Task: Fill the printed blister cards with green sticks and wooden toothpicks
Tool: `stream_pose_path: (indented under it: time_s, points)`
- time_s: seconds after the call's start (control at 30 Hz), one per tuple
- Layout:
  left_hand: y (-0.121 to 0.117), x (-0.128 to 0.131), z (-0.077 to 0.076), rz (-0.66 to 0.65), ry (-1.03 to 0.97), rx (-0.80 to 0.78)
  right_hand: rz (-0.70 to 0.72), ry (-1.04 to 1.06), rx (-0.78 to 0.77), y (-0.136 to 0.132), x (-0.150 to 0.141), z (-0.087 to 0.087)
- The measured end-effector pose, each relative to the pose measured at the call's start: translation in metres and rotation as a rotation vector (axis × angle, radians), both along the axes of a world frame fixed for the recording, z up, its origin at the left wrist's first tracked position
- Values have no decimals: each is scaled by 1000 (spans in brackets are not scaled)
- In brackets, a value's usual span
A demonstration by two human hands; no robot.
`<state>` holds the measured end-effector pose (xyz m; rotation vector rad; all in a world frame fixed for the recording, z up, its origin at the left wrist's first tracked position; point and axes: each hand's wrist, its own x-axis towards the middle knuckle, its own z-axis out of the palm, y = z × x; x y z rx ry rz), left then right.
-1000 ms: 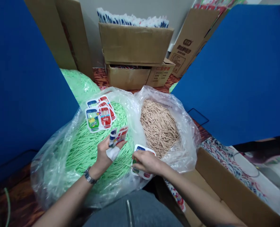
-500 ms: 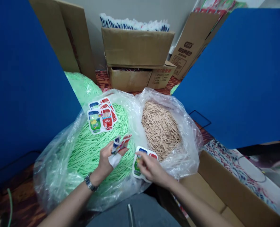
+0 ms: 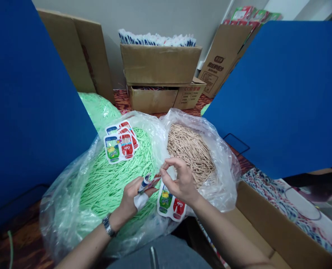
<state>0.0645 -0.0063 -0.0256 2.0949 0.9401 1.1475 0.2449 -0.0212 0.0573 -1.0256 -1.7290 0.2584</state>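
My left hand [image 3: 130,198], with a white bandage on one finger, is closed on a small folded printed packet [image 3: 149,182] over the clear bag of green sticks [image 3: 109,183]. My right hand [image 3: 181,183] is just right of it, closed on a white pouch with green and red drink pictures [image 3: 171,204] that hangs below the palm. Its thumb and forefinger are pinched together right by the tip of the left hand's packet. What, if anything, sits in that pinch is too small to see. A small stack of the same pouches [image 3: 120,144] lies on the green sticks.
A clear bag of tan sticks [image 3: 191,149] sits to the right of the green one. Blue boards stand at the left [image 3: 28,97] and right [image 3: 280,93]. Stacked cardboard boxes [image 3: 160,63] are at the back, an open box [image 3: 269,228] lower right, another green bag [image 3: 98,106] behind.
My right hand rose and moved left with its pouch, which turned picture-side toward me. Its thumb and forefinger now pinch beside the left hand's packet. The left hand dropped slightly.
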Motion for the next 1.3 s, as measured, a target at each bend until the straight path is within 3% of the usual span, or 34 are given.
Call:
stream_pose_path:
  time_s: [0.17,0.27,0.37,0.5,0.67,0.77,0.83,0.9,1.07,1.2,1.23,1.3]
  points:
    - [0,0,5,30,-47,-92,74,-230,5,2,5,6]
    - [-1,3,9,24,-99,-284,147,-269,-86,5,11,3]
    - [1,3,11,37,-264,-448,111,-320,-171,10,21,2]
    - [5,2,10,83,-353,-497,147,-455,-276,18,25,5]
    - [7,0,17,58,-294,-514,163,-540,-118,33,7,-1]
    - [16,-9,28,-28,-366,-563,134,-557,-32,44,-4,-1]
    - [24,-19,38,-87,-296,-587,154,-583,17,50,-11,4]
    - [31,-30,46,-80,-152,-535,171,-620,45,56,-18,10]
    - [42,-49,56,169,-11,-226,245,-571,58,63,-32,20]
    - [43,-61,49,282,-106,-309,144,-362,8,62,-24,1]
    - [43,-65,46,305,-131,-339,122,-393,-28,63,-21,-9]
    - [43,-70,41,332,-176,-376,191,-649,-126,65,-13,-34]
